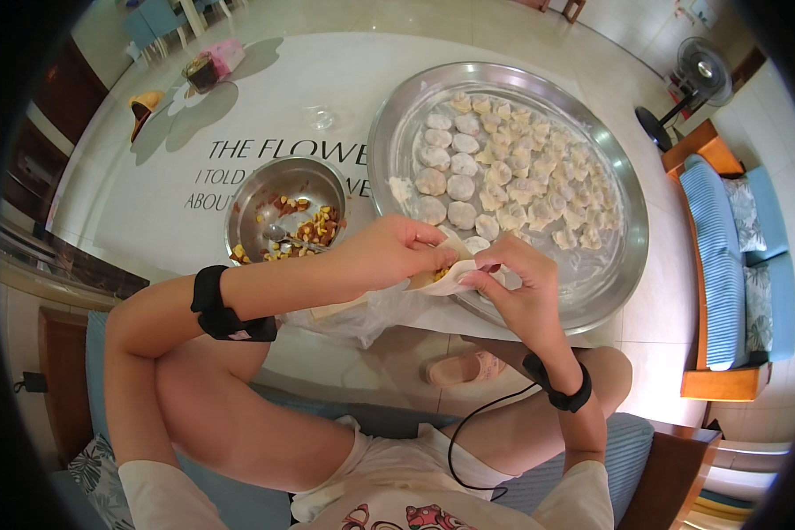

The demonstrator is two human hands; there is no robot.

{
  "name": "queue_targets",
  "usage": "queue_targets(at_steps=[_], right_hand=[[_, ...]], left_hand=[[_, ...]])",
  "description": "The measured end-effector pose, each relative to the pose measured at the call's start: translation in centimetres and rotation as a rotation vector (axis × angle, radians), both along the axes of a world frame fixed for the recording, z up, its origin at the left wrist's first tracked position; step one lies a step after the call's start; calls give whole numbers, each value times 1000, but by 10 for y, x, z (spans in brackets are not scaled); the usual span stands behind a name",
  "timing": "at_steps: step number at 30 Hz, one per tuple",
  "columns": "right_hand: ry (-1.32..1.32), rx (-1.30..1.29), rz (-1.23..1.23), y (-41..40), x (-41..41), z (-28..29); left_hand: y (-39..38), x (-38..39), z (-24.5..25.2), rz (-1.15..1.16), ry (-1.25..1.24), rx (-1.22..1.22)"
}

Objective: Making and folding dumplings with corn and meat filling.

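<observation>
Between my two hands is a thin dough wrapper (pixel 435 286), folded around a filling with yellow corn kernels showing at its opening. My left hand (pixel 407 250) pinches its far edge, while the thumb and fingers of my right hand (pixel 520 281) grip its right end. Both hands hover over the near rim of a large round metal tray (pixel 397 106). Floured round dough pieces (pixel 462 216) stand in two columns on it, beside many folded dumplings (pixel 527 189). Left of the tray, a steel bowl (pixel 235 212) holds reddish meat-and-corn filling (pixel 318 228) and a metal spoon (pixel 276 233).
A clear plastic bag (pixel 364 318) with pale wrappers lies at the table's near edge. The white table cover (pixel 305 73) bears printed writing. Farther off are a small clear glass dish (pixel 319 118), a pink package (pixel 225 56), a standing fan (pixel 699 69) and a blue sofa (pixel 715 258).
</observation>
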State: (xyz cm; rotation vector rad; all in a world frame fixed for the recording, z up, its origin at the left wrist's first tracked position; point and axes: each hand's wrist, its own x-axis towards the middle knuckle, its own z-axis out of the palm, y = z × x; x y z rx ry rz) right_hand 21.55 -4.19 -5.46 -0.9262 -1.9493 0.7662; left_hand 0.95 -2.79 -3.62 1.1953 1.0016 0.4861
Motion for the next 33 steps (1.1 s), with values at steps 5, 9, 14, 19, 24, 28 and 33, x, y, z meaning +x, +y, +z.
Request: queue_targets(at_steps=[5, 9, 14, 19, 24, 28, 33], right_hand=[[17, 117, -19, 0, -7, -1], [42, 45, -15, -2, -7, -5], [49, -80, -91, -8, -12, -6], [64, -17, -68, -1, -4, -20], [363, -295, -60, 1, -2, -19], [328, -222, -78, 0, -2, -16], [339, -243, -42, -4, -6, -18]], left_hand=[[-2, -1, 2, -121, 126, 399], [1, -3, 4, -234, 250, 595], [2, -4, -7, -273, 290, 481], [8, -3, -7, -170, 68, 344], [8, -7, 2, -209, 5, 163], [11, -8, 6, -194, -35, 115], [10, 1, 15, -100, 138, 90]])
